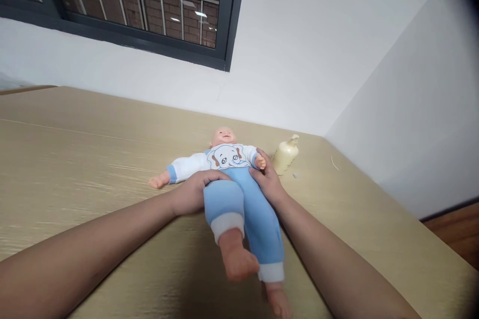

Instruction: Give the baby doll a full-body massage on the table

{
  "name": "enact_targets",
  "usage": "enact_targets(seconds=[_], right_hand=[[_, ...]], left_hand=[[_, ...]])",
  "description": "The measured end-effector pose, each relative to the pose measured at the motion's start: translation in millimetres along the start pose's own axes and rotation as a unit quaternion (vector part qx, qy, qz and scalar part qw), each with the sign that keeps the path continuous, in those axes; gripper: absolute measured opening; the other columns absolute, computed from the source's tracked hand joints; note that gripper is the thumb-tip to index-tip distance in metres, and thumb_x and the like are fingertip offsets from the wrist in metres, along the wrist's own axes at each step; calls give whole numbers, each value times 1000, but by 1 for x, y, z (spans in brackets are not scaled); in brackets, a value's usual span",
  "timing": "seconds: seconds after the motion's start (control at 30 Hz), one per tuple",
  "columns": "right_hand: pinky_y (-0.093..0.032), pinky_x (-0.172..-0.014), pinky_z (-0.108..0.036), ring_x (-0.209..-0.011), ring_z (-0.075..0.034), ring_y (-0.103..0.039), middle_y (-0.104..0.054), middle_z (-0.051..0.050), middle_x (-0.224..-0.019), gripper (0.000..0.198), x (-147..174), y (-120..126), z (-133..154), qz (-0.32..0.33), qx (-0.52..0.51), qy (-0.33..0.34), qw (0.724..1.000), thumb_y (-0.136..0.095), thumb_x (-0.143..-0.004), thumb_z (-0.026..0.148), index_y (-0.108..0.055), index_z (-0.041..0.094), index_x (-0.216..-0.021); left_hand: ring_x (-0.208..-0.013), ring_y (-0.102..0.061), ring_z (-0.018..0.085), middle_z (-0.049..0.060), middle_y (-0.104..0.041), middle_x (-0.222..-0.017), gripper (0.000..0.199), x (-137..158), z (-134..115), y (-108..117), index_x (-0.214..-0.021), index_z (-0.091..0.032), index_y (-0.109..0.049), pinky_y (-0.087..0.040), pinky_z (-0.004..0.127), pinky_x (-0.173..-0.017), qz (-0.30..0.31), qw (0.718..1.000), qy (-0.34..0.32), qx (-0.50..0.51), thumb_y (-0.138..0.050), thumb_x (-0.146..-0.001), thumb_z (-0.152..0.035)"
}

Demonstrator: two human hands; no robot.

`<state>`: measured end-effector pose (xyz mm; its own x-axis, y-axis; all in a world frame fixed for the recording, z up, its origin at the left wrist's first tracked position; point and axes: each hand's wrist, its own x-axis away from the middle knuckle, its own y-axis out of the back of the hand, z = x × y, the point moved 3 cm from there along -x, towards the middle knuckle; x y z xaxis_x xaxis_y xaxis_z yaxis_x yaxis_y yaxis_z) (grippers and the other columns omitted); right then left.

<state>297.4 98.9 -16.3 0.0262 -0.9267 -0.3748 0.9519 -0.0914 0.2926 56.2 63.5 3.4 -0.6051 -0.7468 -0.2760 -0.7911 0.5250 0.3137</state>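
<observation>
A baby doll (232,157) lies on its back on the table, its head away from me and its feet toward me. It wears a white top with an elephant print and light blue trousers (258,209). My left hand (196,189) grips the doll at its hip and upper thigh, thumb on top, the other fingers hidden. On the other side, my right hand (270,179) holds the doll's waist beside its small hand, fingers partly hidden. The doll's leg nearer my left hand is bent and raised, the other stretched out.
A baby bottle (286,155) with cream-coloured contents stands just right of my right hand. Near it lie a small bluish scrap (295,176) and a thin pale strip (334,163). The wooden table (93,159) meets a white wall with a barred window (149,5).
</observation>
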Motion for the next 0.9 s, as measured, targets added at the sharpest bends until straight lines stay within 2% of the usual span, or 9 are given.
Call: enact_targets(seconds=[0.1, 0.17, 0.5, 0.6, 0.73, 0.9], right_hand=[[-29, -122, -44, -143, -25, -42, -44, -8, -153, 74, -2, 0, -4, -4, -13, 5, 1000, -68, -82, 36, -38, 24, -149], [-34, -120, -43, -139, -25, -46, -46, -9, -151, 76, -3, -1, -7, -3, -33, 8, 999, -69, -82, 36, -36, 23, -149], [-36, -118, -43, -138, -25, -48, -48, -10, -150, 80, -3, -3, -4, -11, -67, -5, 998, -69, -80, 38, -35, 22, -150], [-37, -118, -44, -137, -26, -49, -49, -10, -149, 83, -4, -3, -4, -19, -71, -28, 997, -70, -78, 38, -34, 22, -151], [-38, -117, -46, -136, -29, -50, -53, -8, -147, 81, -5, -3, -6, -66, -85, -69, 992, -70, -75, 35, -39, 24, -149], [-38, -117, -48, -134, -30, -51, -57, -9, -142, 77, -6, -2, -6, -90, -106, -56, 989, -68, -74, 35, -44, 21, -145]], left_hand=[[-116, -64, 26, 6, -70, -123, 43, 1, -8, 1, -119, -22, -68, -45, 43, -107, 10, 990, -60, -126, -73, -76, -20], [-116, -63, 25, 6, -69, -124, 45, 1, -11, 2, -121, -23, -67, -44, 43, -107, 14, 982, -91, -164, -73, -76, -20], [-118, -62, 25, 6, -68, -126, 44, 2, -12, -1, -121, -25, -65, -43, 42, -108, 18, 974, -126, -189, -72, -78, -21], [-118, -62, 25, 7, -67, -126, 44, 2, -12, 0, -121, -25, -66, -43, 42, -108, 18, 972, -133, -192, -73, -78, -22], [-118, -62, 25, 6, -67, -127, 45, 3, -14, -1, -122, -27, -66, -43, 42, -108, 21, 971, -137, -193, -74, -77, -23], [-119, -62, 25, 6, -66, -128, 44, 3, -17, -2, -121, -27, -66, -44, 43, -108, 21, 971, -132, -198, -73, -78, -24]])
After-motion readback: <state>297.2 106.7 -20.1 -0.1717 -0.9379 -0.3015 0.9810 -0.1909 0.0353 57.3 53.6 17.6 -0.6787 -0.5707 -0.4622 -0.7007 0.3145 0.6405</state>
